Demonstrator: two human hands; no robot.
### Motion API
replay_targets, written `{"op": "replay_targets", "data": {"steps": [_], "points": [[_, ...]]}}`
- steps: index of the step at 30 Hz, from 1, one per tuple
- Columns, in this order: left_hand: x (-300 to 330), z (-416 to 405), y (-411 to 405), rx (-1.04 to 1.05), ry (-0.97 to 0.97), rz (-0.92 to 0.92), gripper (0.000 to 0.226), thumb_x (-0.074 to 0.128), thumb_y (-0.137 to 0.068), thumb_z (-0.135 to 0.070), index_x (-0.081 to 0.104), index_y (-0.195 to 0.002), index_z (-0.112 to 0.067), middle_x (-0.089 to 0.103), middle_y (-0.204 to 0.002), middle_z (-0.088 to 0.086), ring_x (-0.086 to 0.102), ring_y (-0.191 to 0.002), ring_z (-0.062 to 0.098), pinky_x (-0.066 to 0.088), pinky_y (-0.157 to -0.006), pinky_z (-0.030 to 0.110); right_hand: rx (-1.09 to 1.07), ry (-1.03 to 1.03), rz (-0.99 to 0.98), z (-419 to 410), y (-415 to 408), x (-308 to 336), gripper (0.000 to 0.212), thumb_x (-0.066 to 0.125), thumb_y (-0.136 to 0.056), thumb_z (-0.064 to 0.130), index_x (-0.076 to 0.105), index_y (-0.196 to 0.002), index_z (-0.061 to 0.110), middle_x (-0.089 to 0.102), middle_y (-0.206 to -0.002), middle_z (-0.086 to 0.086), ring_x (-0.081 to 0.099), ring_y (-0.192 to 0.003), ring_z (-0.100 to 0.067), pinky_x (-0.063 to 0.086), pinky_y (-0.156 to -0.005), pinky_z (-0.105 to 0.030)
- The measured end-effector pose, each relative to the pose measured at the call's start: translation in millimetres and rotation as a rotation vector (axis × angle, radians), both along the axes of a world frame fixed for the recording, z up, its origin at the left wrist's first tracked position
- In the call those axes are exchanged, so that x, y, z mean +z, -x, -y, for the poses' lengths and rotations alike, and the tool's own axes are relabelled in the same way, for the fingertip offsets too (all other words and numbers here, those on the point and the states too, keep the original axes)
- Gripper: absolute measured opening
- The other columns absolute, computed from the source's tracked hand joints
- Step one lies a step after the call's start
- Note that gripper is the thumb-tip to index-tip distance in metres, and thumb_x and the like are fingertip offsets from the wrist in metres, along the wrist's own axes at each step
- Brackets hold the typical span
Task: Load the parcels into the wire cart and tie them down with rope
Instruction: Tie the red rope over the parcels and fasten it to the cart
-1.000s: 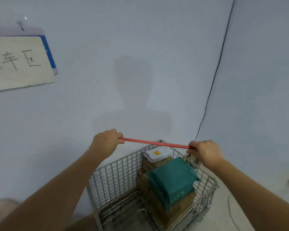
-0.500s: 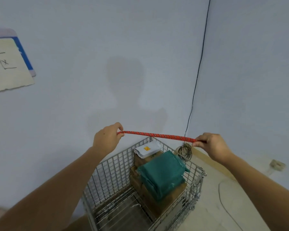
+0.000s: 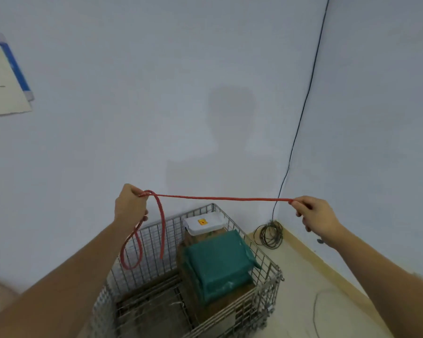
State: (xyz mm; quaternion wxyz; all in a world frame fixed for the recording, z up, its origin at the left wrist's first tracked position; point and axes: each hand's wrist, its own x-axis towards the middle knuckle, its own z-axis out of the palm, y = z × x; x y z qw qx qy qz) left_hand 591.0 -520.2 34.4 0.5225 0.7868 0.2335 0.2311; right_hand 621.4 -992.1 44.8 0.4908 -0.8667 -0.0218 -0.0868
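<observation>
Head camera looks forward and down at our two arms held out over a wire cart [image 3: 266, 267] that stands in the corner of a pale blue room. Our left hand [image 3: 131, 207], at about nine o'clock from the cart's far corner, has its fingers curled round a red rope [image 3: 220, 198]. Our right hand [image 3: 315, 213], at about three o'clock, pinches the other end between thumb and fingers, the rest of the fingers loosely bent. Between the two hands the rope runs nearly level and taut, above the far rim of the cart and not touching it. From our left hand the spare length hangs in a loop and a loose tail, dangling in front of the cart's left wall; we cannot tell whether it touches the wire.

Inside the cart, on its right side, parcels are stacked: a green wrapped parcel [image 3: 217, 262] lies on top of a brown cardboard box [image 3: 232, 300], and a white parcel [image 3: 203, 223] with a small yellow sticker sits at the far end, toward twelve o'clock, on another brown box. The cart's left half shows its bare wire floor.

At two o'clock from the cart a coil of dark cable [image 3: 269, 234] lies on the floor [image 3: 303, 276] by the corner, with a black wire [image 3: 303, 113] running up the wall above it. At ten o'clock, a paper sign [image 3: 3, 86] with a blue backing hangs on the wall.
</observation>
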Motion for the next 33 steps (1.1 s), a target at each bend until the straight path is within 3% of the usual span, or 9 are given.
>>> {"op": "replay_targets", "data": {"steps": [3, 6, 10, 14, 16, 22, 25, 29, 33], "points": [[-6.5, 6.0, -9.9, 0.031, 0.161, -0.05, 0.018, 0.063, -0.098, -0.014, 0.05, -0.107, -0.007, 0.062, -0.091, 0.017, 0.059, -0.053, 0.027, 0.058, -0.048, 0.044, -0.003, -0.015, -0.06, 12.5, -28.1, -7.9, 0.009, 0.065, -0.096, 0.025, 0.072, -0.089, 0.023, 0.072, -0.075, -0.006, 0.052, -0.042, -0.014, 0.037, -0.035, -0.022], [-18.2, -1.0, -19.7, 0.098, 0.235, -0.06, 0.013, 0.052, -0.102, -0.012, 0.051, -0.115, -0.011, 0.059, -0.085, 0.018, 0.049, -0.051, 0.023, 0.039, -0.039, 0.027, 0.034, -0.024, -0.113, 16.4, -59.6, -18.7, 0.011, 0.071, -0.092, 0.025, 0.068, -0.086, 0.015, 0.074, -0.072, -0.009, 0.061, -0.047, -0.018, 0.049, -0.047, -0.03], [-38.8, -23.5, -42.8, 0.184, 0.223, -0.068, 0.028, 0.042, -0.1, -0.002, 0.065, -0.108, -0.016, 0.058, -0.081, 0.01, 0.04, -0.051, 0.02, 0.029, -0.045, 0.026, 0.041, 0.027, -0.117, 14.8, -106.1, -37.5, 0.014, 0.077, -0.087, 0.028, 0.074, -0.077, 0.019, 0.072, -0.066, -0.004, 0.062, -0.054, -0.018, 0.052, -0.059, -0.035], [-70.2, -50.0, -80.4, 0.223, 0.177, -0.14, 0.022, 0.052, -0.103, -0.014, 0.074, -0.097, -0.014, 0.057, -0.082, 0.006, 0.038, -0.052, 0.019, 0.033, -0.048, 0.028, -0.088, -0.259, -0.139, 5.1, -161.0, -47.9, 0.015, 0.083, -0.082, 0.021, 0.076, -0.078, 0.008, 0.071, -0.069, -0.015, 0.057, -0.049, -0.015, 0.052, -0.054, -0.033], [-87.3, -61.2, -99.0, 0.251, 0.219, -0.182, 0.02, 0.06, -0.101, -0.027, 0.073, -0.093, -0.014, 0.05, -0.07, 0.007, 0.032, -0.049, 0.02, 0.032, -0.047, 0.029, -0.161, -0.446, -0.169, 0.5, -192.4, -51.5, 0.015, 0.084, -0.081, 0.016, 0.075, -0.082, 0.004, 0.068, -0.069, -0.013, 0.056, -0.049, -0.013, 0.052, -0.054, -0.03], [-134.0, -73.1, -127.9, 0.33, 0.263, -0.337, 0.028, 0.071, -0.094, -0.032, 0.073, -0.097, -0.004, 0.04, -0.051, 0.006, 0.035, -0.044, 0.021, 0.036, -0.051, 0.034, -0.288, -0.96, -0.273, -13.1, -279.3, -65.8, 0.017, 0.079, -0.083, 0.006, 0.068, -0.096, 0.006, 0.07, -0.082, -0.01, 0.069, -0.07, -0.017, 0.061, -0.071, -0.027], [-133.1, -61.2, -139.3, 0.205, 0.187, -0.479, 0.031, 0.071, -0.093, -0.036, 0.076, -0.091, -0.005, 0.032, -0.047, 0.0, 0.03, -0.038, 0.017, 0.03, -0.043, 0.025, -0.306, -1.069, -0.365, -18.7, -316.5, -85.5, 0.007, 0.07, -0.092, 0.01, 0.066, -0.097, 0.007, 0.074, -0.092, -0.011, 0.075, -0.081, -0.017, 0.061, -0.075, -0.026], [-100.7, -22.1, -161.8, -0.184, 0.045, -0.627, 0.038, 0.066, -0.09, -0.055, 0.08, -0.078, -0.022, 0.029, -0.054, -0.003, 0.03, -0.043, 0.015, 0.031, -0.042, 0.022, -0.332, -1.121, -0.482, -29.9, -367.2, -110.3, 0.011, 0.066, -0.095, 0.012, 0.063, -0.084, 0.016, 0.066, -0.077, -0.001, 0.061, -0.063, -0.01, 0.052, -0.053, -0.02], [-57.0, 32.9, -193.5, -0.391, -0.049, -0.561, 0.035, 0.062, -0.088, -0.062, 0.078, -0.083, -0.032, 0.033, -0.048, -0.009, 0.031, -0.042, 0.007, 0.031, -0.046, 0.02, -0.212, -1.005, -0.593, -57.7, -417.9, -125.3, 0.008, 0.071, -0.093, 0.019, 0.067, -0.087, 0.017, 0.066, -0.076, 0.0, 0.058, -0.065, -0.011, 0.052, -0.058, -0.024]]}}
